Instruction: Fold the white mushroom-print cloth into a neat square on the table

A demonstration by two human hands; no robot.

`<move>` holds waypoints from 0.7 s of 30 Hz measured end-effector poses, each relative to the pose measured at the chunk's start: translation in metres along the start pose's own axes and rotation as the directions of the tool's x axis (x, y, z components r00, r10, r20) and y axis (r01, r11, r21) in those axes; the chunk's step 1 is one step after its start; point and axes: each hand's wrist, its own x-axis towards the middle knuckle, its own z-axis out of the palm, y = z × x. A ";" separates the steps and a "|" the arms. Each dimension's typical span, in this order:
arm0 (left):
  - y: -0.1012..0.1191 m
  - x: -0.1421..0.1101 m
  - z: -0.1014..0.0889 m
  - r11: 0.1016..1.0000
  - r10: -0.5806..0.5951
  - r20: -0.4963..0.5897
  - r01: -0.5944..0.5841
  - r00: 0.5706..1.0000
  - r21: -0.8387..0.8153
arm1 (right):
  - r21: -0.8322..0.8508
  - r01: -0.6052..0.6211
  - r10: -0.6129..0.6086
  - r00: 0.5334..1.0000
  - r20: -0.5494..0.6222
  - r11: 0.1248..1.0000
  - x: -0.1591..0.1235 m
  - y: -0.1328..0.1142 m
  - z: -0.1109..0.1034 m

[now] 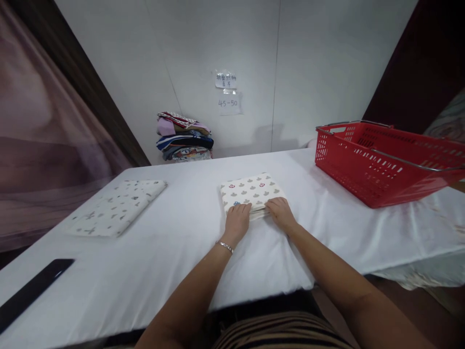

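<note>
A folded cream cloth with grey, red and blue printed motifs lies on the white-covered table in front of me. My left hand grips its near left edge, the fingertips curled over the layers. At the near right edge, my right hand holds the cloth the same way. Between the two hands the stacked layers of the near edge show slightly parted. My thumbs are mostly hidden from view. A silvery bracelet circles my left wrist.
Another folded patterned cloth lies to the left. A long black object rests at the near left. On the right stands a red plastic basket. Behind the white-covered table are a pile of folded fabrics and a wall with paper notes.
</note>
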 end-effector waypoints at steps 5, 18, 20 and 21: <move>0.007 0.004 -0.003 0.998 -0.024 -0.024 0.023 0.999 -0.051 | 0.013 -0.003 0.003 1.000 0.002 1.000 0.000 0.000 0.002; 0.001 0.003 0.002 0.998 0.067 -0.050 -0.068 0.996 -0.002 | -0.008 0.005 -0.005 1.000 0.000 1.000 -0.001 0.000 0.002; 0.004 0.000 0.000 0.990 0.141 -0.067 -0.142 0.988 -0.011 | -0.012 0.005 -0.005 1.000 0.006 1.000 0.000 0.000 0.003; 0.005 -0.001 0.000 0.988 0.152 -0.071 -0.153 0.986 -0.012 | -0.013 0.002 -0.002 1.000 0.009 1.000 0.000 0.000 0.003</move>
